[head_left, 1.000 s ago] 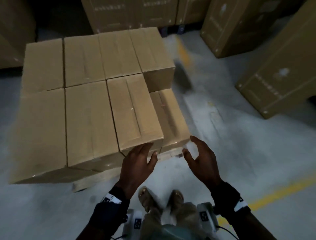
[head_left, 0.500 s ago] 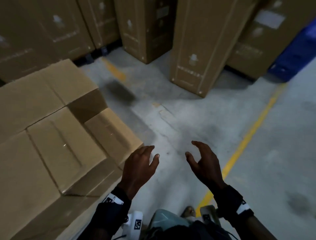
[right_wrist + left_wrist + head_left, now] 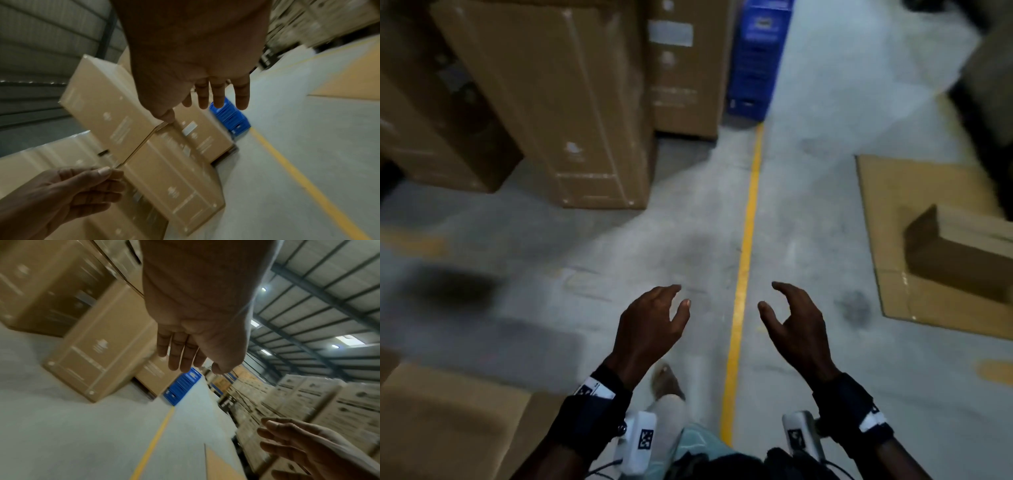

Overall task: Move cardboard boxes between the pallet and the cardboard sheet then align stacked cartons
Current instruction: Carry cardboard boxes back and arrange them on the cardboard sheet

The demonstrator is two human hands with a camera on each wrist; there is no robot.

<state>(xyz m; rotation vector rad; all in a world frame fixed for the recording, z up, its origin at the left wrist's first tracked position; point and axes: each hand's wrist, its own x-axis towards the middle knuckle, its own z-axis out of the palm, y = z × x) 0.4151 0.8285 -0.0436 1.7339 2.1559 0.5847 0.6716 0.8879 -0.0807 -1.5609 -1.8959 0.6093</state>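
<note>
Warehouse floor (image 3: 585,260): both hands' fingers (image 3: 671,294) loosely spread, empty; cardboard sheet (image 3: 900,192) well right.

The right hand (image 3: 191,53) hangs empty, fingers (image 3: 219,94) loose, above tall cartons (image 3: 156,162), a blue crate (image 3: 232,118) and a yellow floor line (image 3: 304,180).

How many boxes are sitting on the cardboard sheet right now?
1. A single box sits on the cardboard sheet, toward its right side, at the head view's edge; the sheet runs out of frame, so more may be hidden.
</note>
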